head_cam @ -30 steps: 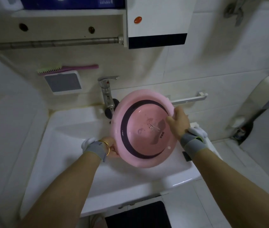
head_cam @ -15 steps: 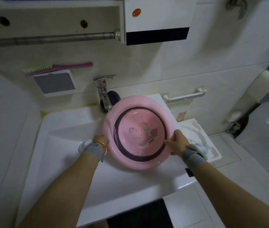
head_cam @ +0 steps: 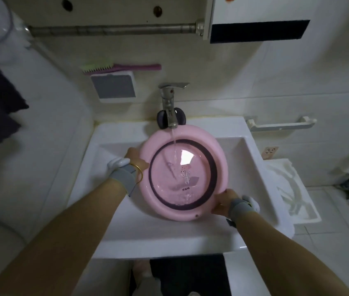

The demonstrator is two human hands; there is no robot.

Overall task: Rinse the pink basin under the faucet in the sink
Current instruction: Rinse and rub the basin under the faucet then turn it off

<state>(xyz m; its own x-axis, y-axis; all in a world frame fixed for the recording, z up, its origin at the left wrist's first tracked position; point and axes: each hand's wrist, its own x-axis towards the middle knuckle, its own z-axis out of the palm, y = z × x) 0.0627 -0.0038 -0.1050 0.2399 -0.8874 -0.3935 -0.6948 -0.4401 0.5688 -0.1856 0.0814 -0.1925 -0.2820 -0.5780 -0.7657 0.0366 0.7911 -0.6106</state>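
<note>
- While water falls in a thin stream point(head_cam: 174, 144) from the faucet point(head_cam: 170, 107), the pink basin point(head_cam: 216, 150) sits in the white sink point(head_cam: 109, 214) directly under the spout, its far rim just below the faucet's mouth.
- The basin is round, with a dark ring running around the inner wall and a small printed figure on its floor; a shallow pool of water covers that floor and catches a bright patch of reflected light.
- The stream lands inside the basin, on the far part of the floor, within the dark ring.
- The left hand point(head_cam: 136, 160) clasps the basin's left rim, fingers wrapped out of sight beneath the edge, a gold bangle point(head_cam: 139, 174) and a grey wrist strap at the wrist.
- The right hand point(head_cam: 224, 201) grips the near right rim, thumb on top of the edge and fingers curled under it; it too wears a grey wrist strap.
- The sink bowl around the basin looks wet and holds nothing else that can be made out.
- On the wall behind the faucet hangs a white box with a grey face point(head_cam: 113, 88), and a pink-handled brush point(head_cam: 120, 67) with green bristles lies across its top.
- Right of the sink, a white rack point(head_cam: 293, 189) sits beside the counter edge; its contents cannot be told.
</note>
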